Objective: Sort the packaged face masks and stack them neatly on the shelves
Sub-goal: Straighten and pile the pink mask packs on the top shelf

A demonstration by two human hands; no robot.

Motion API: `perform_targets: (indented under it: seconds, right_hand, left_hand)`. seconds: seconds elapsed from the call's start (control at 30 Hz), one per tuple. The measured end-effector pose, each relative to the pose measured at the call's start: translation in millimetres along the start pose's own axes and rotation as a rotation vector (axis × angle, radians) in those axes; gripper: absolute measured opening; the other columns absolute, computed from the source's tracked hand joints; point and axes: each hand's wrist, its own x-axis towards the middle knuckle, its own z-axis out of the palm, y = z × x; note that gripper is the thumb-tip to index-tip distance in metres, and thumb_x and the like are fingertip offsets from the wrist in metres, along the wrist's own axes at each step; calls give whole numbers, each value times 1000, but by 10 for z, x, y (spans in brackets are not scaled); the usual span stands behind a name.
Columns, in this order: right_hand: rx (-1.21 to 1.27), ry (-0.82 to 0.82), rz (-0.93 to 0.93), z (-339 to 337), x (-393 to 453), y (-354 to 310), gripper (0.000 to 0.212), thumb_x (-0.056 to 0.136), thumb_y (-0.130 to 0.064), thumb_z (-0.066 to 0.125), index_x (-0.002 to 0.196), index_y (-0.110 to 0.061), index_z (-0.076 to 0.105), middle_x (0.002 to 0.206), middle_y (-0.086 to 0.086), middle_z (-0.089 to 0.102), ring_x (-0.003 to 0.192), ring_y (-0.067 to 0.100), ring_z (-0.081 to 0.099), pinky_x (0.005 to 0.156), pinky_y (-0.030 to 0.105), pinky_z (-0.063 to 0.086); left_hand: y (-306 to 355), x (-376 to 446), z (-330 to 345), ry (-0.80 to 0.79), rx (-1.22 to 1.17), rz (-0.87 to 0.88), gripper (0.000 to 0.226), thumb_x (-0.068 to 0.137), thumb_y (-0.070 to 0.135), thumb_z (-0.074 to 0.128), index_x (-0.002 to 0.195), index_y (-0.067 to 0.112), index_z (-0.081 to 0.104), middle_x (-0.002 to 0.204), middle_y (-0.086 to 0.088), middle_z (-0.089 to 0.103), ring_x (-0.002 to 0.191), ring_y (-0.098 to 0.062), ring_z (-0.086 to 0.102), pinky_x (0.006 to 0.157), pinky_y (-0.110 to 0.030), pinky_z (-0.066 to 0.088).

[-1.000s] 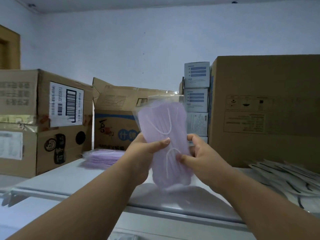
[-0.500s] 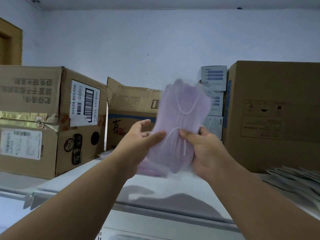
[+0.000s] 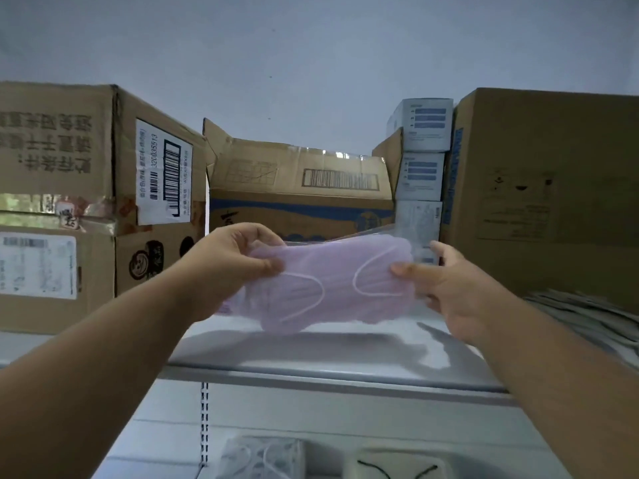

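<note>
1. Two bare hands hold one clear plastic packet of lilac face masks [image 3: 332, 288] lengthwise at the centre of the frame, just above the front of the top white metal shelf [image 3: 311, 357].
2. The left hand [image 3: 224, 264] grips the packet's left end — thumb on the near face, fingers [image 3: 249, 233] curled over the top edge.
3. The right hand [image 3: 460, 292] pinches the right end; its thumb lies on the near face and its fingers go behind the packet.
4. White ear loops show through the wrapping.
5. At the left of the frame stands a large brown cardboard box with a barcode label [image 3: 103, 202]; behind the packet, at centre, sits an open brown cardboard box with a blue band [image 3: 301, 191].
6. A stack of small white-and-blue cartons [image 3: 422, 150] rises at upper right of centre, beside a tall plain brown cardboard box [image 3: 546, 188] at the right edge.
7. Flat pale packets with dark loops [image 3: 587, 316] lie spread on the shelf at the right — I cannot tell how many.
8. At the bottom edge, on a lower level, lie a wrapped pack of white masks [image 3: 266, 458] and a wrapped pack with black loops [image 3: 394, 468].
</note>
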Motion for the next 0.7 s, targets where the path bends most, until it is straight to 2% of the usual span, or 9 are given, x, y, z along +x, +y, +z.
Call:
perform_targets:
  seconds: [0.1,0.17,0.23,0.3,0.43,0.53,0.57,0.63,0.7]
  right_hand:
    - [-69,-152,-20,-54,-85,45,69,60,-7,83,125,-10,60,115,13,71,106,29,68,100,44,50]
    - [-66,-205,-24,-35,-131,97,48,71,3,76,117,-7,65,107,15,74,103,31,70,97,44,53]
    - [-102,-201,-29,-10,-158,124,37,78,5,72,113,-6,68,104,15,75,101,31,71,96,45,54]
    - [-118,-180,-40,18,-181,129,32,81,4,71,112,-5,68,102,15,75,99,30,71,95,45,55]
    - [-78,-107,-113,77,-177,82,21,81,9,68,99,-3,68,96,16,75,94,31,71,89,41,57]
    - [9,-130,-128,149,-178,78,31,82,12,66,106,-6,62,101,18,72,90,27,71,85,40,57]
    - [20,-155,-107,170,-182,91,32,83,12,65,107,-8,62,99,16,73,89,26,72,82,39,58]
    - [2,-225,-41,207,-194,129,34,84,11,63,109,-12,64,98,12,75,91,25,73,81,39,58]
    - [-21,-256,2,222,-185,162,39,85,11,61,115,-14,65,105,12,75,98,28,72,88,43,57]
  left_hand:
    - [-56,-15,-16,-74,36,-5,22,71,7,81,90,16,74,92,-9,74,84,-28,71,69,-38,62]
    - [-122,-35,-9,-56,49,-14,40,68,15,83,105,20,70,101,-7,71,91,-26,70,73,-38,62]
    - [-174,-52,-24,-57,30,-16,54,65,19,83,115,24,64,106,-6,70,93,-24,70,66,-30,60]
    - [-192,-60,-56,-72,13,-28,56,66,15,83,117,25,64,108,-7,69,93,-26,70,62,-26,57]
    - [-208,-48,-90,-70,-73,-79,49,62,5,82,108,15,70,110,-16,70,99,-37,70,81,-47,61]
    - [-191,-23,-85,-36,-211,-48,43,65,0,77,105,10,68,113,-22,68,91,-34,71,64,-34,61]
    - [-196,-22,-87,-39,-206,-53,46,66,-2,77,109,12,67,113,-22,66,91,-33,70,63,-32,60]
    - [-219,-45,-92,-98,-163,-109,54,67,-6,77,117,13,64,115,-20,65,96,-34,71,72,-36,62]
    - [-239,-85,-97,-161,-146,-149,55,70,-13,74,119,8,62,113,-22,68,95,-33,73,75,-34,62]
